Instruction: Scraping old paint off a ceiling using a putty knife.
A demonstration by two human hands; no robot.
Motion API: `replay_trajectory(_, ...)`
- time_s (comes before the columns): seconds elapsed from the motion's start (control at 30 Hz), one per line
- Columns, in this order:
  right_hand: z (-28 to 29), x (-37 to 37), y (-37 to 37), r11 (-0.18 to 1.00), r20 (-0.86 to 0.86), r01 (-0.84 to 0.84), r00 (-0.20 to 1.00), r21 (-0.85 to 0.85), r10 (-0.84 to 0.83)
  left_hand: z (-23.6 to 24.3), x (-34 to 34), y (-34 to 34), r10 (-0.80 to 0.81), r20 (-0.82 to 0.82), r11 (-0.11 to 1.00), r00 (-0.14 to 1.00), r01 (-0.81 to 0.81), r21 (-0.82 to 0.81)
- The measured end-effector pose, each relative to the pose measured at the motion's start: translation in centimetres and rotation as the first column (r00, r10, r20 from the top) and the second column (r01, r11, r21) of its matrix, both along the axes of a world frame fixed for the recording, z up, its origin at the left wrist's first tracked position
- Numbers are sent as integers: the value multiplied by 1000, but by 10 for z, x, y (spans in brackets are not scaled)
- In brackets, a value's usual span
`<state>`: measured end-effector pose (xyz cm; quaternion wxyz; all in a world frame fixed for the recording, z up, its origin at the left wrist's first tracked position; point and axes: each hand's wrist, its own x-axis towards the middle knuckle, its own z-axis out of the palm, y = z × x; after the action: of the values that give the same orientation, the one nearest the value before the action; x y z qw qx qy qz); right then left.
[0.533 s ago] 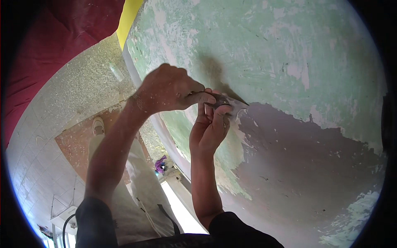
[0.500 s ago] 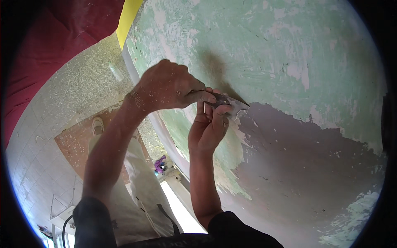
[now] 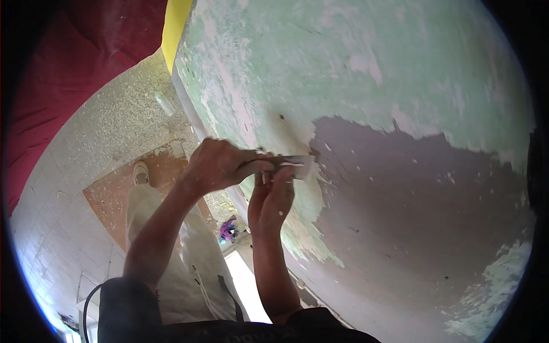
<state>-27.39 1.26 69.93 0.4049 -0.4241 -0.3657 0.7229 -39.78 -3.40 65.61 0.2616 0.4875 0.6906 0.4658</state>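
My left hand (image 3: 220,166) is closed around the handle end of a metal scraper (image 3: 300,166) with a wide, pale blade. My right hand (image 3: 271,203) is just below it, fingers curled and thumb pressed on the scraper close to the blade. The blade is at the wall (image 3: 394,68), where peeling pale green coating borders a bare grey-mauve patch (image 3: 400,211); whether it touches cannot be told. Small light flakes show around the blade and my right hand.
A red cloth (image 3: 86,51) and yellow strip (image 3: 174,28) lie at upper left. Below are speckled flooring, pale tiles (image 3: 57,217) and a brown board (image 3: 108,200) under my foot (image 3: 141,174). A purple bundle (image 3: 227,228) lies near the wall's foot, by a bright opening (image 3: 243,274).
Both hands and the scraper have moved down and slightly left in the picture. The wall's grey patch now reaches higher in view, and more loose flakes show by the blade.
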Motion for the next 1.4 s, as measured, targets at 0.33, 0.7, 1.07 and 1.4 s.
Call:
replay_trajectory(0.33, -54, 130, -18, 817, 896, -547, 251, -180, 366, -37, 24, -95, 182, -190, 830, 965, -254, -496)
replay_trajectory(0.7, -9, 99, -57, 788, 509, -571, 620, -230, 598, 21, 33, -130, 297, 749, 901, 593, 85, -425)
replay_trajectory(1.07, 41, 31, -63, 892, 456, -419, 770, -166, 447, 46, 76, -96, 139, 901, 980, 411, 72, -185)
replay_trajectory(1.4, 18, 19, -23, 961, 380, -265, 900, 86, 214, 13, 79, -40, 201, 549, 979, 811, -190, -78)
